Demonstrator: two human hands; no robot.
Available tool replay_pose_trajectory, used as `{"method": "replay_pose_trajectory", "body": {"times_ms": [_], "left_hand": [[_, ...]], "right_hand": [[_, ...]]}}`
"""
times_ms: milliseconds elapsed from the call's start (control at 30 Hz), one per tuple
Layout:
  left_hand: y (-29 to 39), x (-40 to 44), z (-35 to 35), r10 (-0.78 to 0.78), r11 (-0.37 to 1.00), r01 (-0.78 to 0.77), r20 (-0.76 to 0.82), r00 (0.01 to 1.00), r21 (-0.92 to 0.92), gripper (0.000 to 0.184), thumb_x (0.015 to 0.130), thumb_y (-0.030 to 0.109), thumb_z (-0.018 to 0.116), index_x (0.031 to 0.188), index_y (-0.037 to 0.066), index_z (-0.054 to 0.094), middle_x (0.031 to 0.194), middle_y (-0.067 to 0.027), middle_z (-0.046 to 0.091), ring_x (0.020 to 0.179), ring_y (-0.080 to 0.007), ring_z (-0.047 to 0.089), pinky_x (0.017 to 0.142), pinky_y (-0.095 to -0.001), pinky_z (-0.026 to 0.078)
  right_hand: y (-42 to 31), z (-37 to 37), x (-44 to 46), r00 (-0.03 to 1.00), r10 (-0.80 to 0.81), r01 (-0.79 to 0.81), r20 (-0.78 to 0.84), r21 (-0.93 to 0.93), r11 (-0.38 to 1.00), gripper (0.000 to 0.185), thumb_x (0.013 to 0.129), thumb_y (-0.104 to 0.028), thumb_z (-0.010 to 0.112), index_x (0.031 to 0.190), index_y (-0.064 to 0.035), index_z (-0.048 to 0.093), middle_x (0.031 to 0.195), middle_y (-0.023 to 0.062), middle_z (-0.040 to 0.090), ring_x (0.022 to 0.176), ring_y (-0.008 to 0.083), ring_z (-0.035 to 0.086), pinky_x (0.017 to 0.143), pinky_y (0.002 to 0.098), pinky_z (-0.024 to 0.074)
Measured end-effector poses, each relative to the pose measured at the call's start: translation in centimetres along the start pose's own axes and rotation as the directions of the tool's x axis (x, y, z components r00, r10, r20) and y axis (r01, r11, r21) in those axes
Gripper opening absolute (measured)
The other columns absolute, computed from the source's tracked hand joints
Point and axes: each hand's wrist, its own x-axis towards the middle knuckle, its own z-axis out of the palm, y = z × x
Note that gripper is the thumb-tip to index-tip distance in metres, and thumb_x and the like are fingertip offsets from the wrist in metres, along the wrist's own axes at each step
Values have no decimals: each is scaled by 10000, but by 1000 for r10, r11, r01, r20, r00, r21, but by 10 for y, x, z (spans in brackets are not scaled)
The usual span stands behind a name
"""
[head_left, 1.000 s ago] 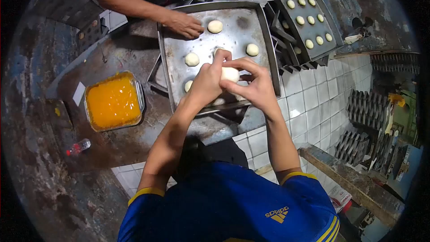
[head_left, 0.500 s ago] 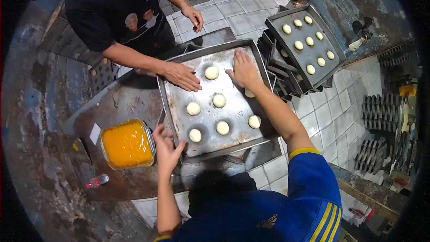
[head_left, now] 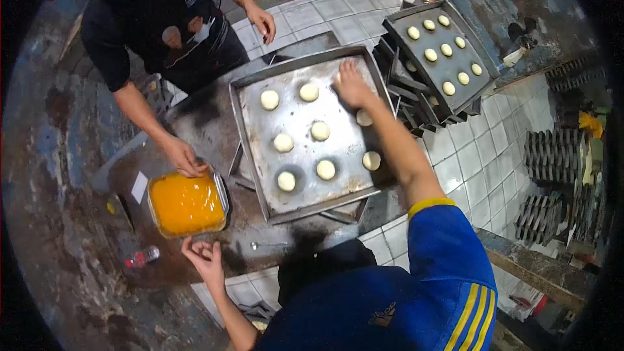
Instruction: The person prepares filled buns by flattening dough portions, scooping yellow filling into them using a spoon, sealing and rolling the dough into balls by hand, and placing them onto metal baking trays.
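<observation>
My right hand (head_left: 353,84) lies with stretched fingers at the far right corner of a metal baking tray (head_left: 305,211). What is under its palm is hidden. Pale round dough balls (head_left: 320,130) sit in rows on the tray, one partly behind my right forearm. Low on the left, my left hand (head_left: 205,259) is raised with fingers apart and nothing visible in it. It is just below a clear dish (head_left: 225,211) of glossy orange-yellow liquid (head_left: 187,203). Close by on the table lies a small spoon (head_left: 255,245).
Across the table, a co-worker's hand (head_left: 183,158) reaches to the dish rim; the other hand (head_left: 263,25) hangs free. A second tray (head_left: 460,101) of dough balls rests on stacked trays at right. A red-capped bottle (head_left: 143,257) and white card (head_left: 139,187) are at left.
My left hand has moved down and left from the tray edge. The co-worker's hand has left the tray for the dish, uncovering a dough ball. My right hand remains at the far right corner.
</observation>
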Motion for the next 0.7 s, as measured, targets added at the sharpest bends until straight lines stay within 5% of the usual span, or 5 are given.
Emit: {"method": "replay_pose_trajectory", "body": {"times_ms": [100,133,300,433,700], "left_hand": [[3,-6,-17,-18,999,18,3,1000,-42,682,930,-12,764,1468,94,358,992,-16,506,785,-74,443,766,-219,405],[-7,-6,-22,21,996,-23,-27,999,-82,689,927,-9,769,1470,92,357,1001,-17,511,787,-71,448,760,-218,406],[-64,-37,-73,-46,999,43,-95,994,-25,596,965,-13,730,1445,76,387,937,7,532,776,-51,449,726,-208,403],[-100,-63,-115,-122,987,116,-49,991,-109,556,981,5,724,1429,73,402,897,14,538,758,-46,438,704,-210,394],[-140,-122,-214,-124,992,123,-57,991,-15,494,973,32,748,1383,69,475,866,26,534,737,-60,424,697,-229,398]], "right_hand": [[16,-58,-18,928,364,-184,80,948,261,806,1118,-586,322,1647,22,296,1698,245,327,1594,382,268,1301,491,216],[-3,-102,-33,888,459,-181,-39,887,425,766,1122,-582,346,1647,-24,343,1671,199,405,1579,352,312,1283,498,241],[-129,-189,-145,976,-203,-135,81,954,-268,654,1094,-467,523,1484,57,522,1433,192,637,1301,256,634,1096,387,491],[-292,-184,-264,490,-788,-551,373,833,51,582,1020,-466,666,1329,27,675,1222,157,756,1019,189,744,859,374,591],[-472,3,-379,898,-245,8,365,543,840,352,958,-338,739,1173,-67,676,1186,168,679,1044,413,707,893,494,598]]}}
